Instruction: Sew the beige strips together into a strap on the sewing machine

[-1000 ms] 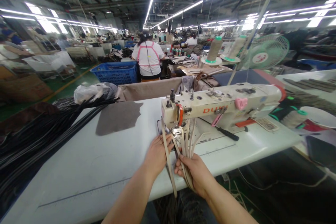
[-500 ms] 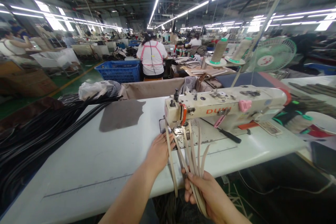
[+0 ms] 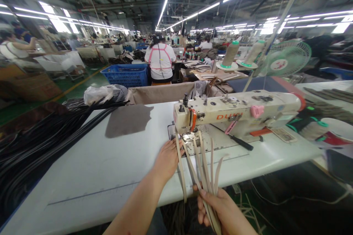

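Observation:
My left hand point(image 3: 168, 158) lies flat on the white table point(image 3: 110, 169), fingers stretched toward the needle area of the cream sewing machine point(image 3: 234, 112), touching a tan strap that runs under the machine head. My right hand point(image 3: 220, 211) is closed around a bunch of several tan straps point(image 3: 205, 169) just off the table's front edge. The straps fan upward from that hand toward the machine head.
A long pile of black straps point(image 3: 41, 139) covers the table's left side. A grey fabric piece point(image 3: 127, 119) lies behind my left hand. Thread cones point(image 3: 230, 55) and a fan point(image 3: 286, 58) stand behind the machine. A person in white point(image 3: 160, 60) sits beyond, by a blue crate point(image 3: 125, 75).
My right hand has pulled back toward me and down off the table edge with the straps, which now fan out more. My left hand has stayed by the needle.

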Action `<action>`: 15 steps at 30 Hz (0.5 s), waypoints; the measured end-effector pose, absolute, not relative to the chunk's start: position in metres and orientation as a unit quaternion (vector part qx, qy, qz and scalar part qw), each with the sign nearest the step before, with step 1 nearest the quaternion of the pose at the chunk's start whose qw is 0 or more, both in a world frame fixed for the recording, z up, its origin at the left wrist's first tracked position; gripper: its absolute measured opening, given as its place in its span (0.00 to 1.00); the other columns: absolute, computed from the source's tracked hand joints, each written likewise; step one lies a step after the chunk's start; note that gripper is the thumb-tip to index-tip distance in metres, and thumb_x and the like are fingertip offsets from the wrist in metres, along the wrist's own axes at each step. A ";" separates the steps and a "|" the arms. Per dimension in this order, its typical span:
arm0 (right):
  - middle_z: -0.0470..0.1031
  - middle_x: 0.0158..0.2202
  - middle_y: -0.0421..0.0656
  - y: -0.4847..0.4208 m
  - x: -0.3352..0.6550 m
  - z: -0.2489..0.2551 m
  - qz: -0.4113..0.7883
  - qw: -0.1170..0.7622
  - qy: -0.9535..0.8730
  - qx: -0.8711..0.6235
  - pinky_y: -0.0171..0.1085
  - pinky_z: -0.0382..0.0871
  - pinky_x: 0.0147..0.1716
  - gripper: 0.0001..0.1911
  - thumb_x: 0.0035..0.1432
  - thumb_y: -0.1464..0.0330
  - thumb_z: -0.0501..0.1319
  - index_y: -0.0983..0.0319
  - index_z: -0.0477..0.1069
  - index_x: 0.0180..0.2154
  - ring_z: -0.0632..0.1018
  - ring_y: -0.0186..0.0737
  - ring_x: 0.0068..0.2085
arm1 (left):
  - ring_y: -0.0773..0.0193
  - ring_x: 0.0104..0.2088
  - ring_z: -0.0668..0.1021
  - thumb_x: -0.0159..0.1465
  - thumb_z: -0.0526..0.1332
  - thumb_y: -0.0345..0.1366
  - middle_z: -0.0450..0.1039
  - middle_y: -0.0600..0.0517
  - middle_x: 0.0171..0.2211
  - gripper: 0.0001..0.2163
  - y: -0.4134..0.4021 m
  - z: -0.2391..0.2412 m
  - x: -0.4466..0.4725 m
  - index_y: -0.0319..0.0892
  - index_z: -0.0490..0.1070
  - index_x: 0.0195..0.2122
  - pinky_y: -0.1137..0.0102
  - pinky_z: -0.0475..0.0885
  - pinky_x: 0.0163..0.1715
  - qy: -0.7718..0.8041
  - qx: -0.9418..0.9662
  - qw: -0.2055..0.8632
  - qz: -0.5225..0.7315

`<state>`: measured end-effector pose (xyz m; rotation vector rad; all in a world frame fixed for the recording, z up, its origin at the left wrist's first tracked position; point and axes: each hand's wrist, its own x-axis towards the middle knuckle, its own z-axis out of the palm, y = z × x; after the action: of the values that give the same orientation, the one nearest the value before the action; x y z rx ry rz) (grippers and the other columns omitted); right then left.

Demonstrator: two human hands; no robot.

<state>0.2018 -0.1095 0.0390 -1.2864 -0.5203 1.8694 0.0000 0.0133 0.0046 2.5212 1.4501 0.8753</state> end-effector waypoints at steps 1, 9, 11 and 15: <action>0.75 0.18 0.38 -0.111 0.202 0.039 0.739 0.394 -0.207 -0.506 0.29 0.62 0.13 0.34 0.37 0.50 0.80 0.68 0.79 0.39 0.77 0.36 0.15 | 0.51 0.62 0.77 0.77 0.53 0.40 0.76 0.43 0.61 0.17 0.013 0.005 0.000 0.42 0.73 0.61 0.49 0.71 0.64 0.477 0.829 0.053 0.286; 0.76 0.19 0.38 -0.115 0.204 0.037 0.743 0.394 -0.222 -0.494 0.29 0.64 0.14 0.29 0.44 0.52 0.78 0.67 0.79 0.40 0.77 0.35 0.17 | 0.50 0.63 0.76 0.77 0.52 0.41 0.77 0.44 0.60 0.17 0.014 0.003 -0.001 0.44 0.73 0.61 0.46 0.71 0.64 0.479 0.822 0.063 0.303; 0.76 0.19 0.38 -0.115 0.204 0.038 0.743 0.394 -0.222 -0.493 0.29 0.63 0.14 0.29 0.44 0.52 0.78 0.67 0.79 0.40 0.77 0.35 0.16 | 0.51 0.62 0.76 0.77 0.52 0.41 0.77 0.44 0.60 0.17 0.014 0.002 -0.002 0.45 0.73 0.61 0.47 0.71 0.64 0.475 0.821 0.065 0.310; 0.76 0.21 0.39 -0.117 0.204 0.044 0.735 0.400 -0.226 -0.498 0.29 0.65 0.16 0.26 0.50 0.54 0.76 0.67 0.80 0.42 0.78 0.35 0.18 | 0.51 0.63 0.76 0.77 0.52 0.40 0.76 0.44 0.61 0.17 0.013 0.002 -0.001 0.44 0.73 0.61 0.47 0.71 0.64 0.477 0.823 0.061 0.303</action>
<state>0.2042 -0.1171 0.0442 -1.2612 -0.5717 1.8610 -0.0010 0.0132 0.0019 2.4877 1.4433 0.9176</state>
